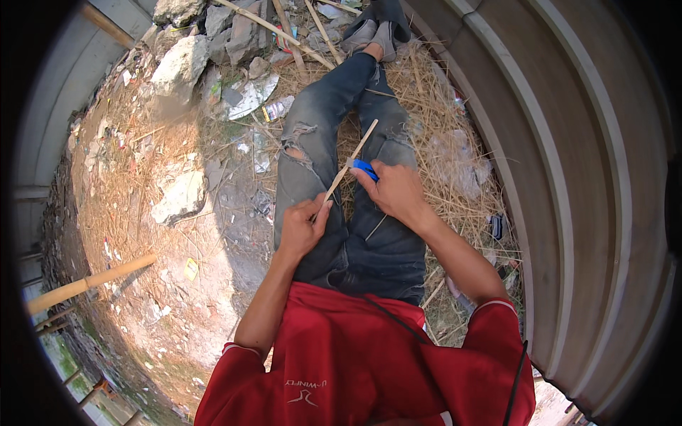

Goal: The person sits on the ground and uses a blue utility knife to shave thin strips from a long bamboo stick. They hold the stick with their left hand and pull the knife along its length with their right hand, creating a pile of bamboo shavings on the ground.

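one thin, pale wooden strip (337, 183) was held aslant above the dark trousers (305, 181), between the two hands, with its far end left free and pointed toward the feet. the near end was gripped in the left hand (304, 226), by which it was pinched between the thumb and the curled fingers; the other fingers of that hand were folded in toward the palm. a blue tool (365, 169) was clasped in the right hand (398, 190), with the thumb and forefinger closed about it; how the remaining fingers were placed beneath could not be told. the strip was met partway along by the front end of the blue tool, though whether a blade was bared there could not be made out.

the legs were stretched forward and crossed near the ankles, where grey shoes (369, 37) were worn. the trousers were torn at the left knee, and the upper body was covered by a red shirt (355, 348).

the ground to the right of the legs was strewn with dry straw (426, 85), on which a clear plastic sheet (458, 162) was crumpled. the right side was bounded by a ribbed metal sheet (568, 177). to the left, pale rocks (179, 65) were scattered on the sunlit soil, and a bamboo pole (92, 282) was seen near the edge.
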`<state>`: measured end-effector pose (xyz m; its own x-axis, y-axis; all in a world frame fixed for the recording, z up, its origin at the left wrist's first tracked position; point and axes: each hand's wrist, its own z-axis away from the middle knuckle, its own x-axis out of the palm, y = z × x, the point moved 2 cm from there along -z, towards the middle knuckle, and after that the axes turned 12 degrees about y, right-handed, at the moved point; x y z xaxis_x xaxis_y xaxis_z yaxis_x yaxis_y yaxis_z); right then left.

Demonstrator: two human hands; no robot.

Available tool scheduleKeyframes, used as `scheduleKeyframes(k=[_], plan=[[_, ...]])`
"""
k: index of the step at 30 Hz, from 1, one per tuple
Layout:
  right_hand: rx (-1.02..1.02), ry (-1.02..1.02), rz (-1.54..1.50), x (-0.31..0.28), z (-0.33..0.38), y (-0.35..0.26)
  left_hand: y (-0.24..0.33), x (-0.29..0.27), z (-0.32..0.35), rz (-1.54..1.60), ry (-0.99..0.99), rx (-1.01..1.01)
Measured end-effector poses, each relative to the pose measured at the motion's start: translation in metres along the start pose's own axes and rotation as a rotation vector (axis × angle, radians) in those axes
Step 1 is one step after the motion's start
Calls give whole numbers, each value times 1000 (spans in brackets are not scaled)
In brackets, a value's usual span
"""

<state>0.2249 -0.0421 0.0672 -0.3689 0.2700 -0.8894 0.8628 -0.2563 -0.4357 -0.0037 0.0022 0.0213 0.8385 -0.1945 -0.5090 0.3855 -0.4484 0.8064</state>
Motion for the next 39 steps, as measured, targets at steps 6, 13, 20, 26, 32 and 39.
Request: scheduleKeyframes(k=[6, 13, 20, 26, 32, 39], plan=[[61, 45, 19, -9, -29, 36, 0, 1, 4, 4, -2, -7], [61, 19, 14, -16, -35, 35, 1, 0, 1, 28, -1, -15], [-29, 5, 45, -9, -18, 29, 4, 0, 3, 22, 2, -31], [163, 207, -46, -35, -41, 73, 5, 6, 4, 13, 27, 0], [-97, -10, -21, 11, 7, 17, 1, 5, 4, -43, 25, 29], [-36, -2, -12, 13, 3, 13, 7, 9, -1, -64, 40, -7]])
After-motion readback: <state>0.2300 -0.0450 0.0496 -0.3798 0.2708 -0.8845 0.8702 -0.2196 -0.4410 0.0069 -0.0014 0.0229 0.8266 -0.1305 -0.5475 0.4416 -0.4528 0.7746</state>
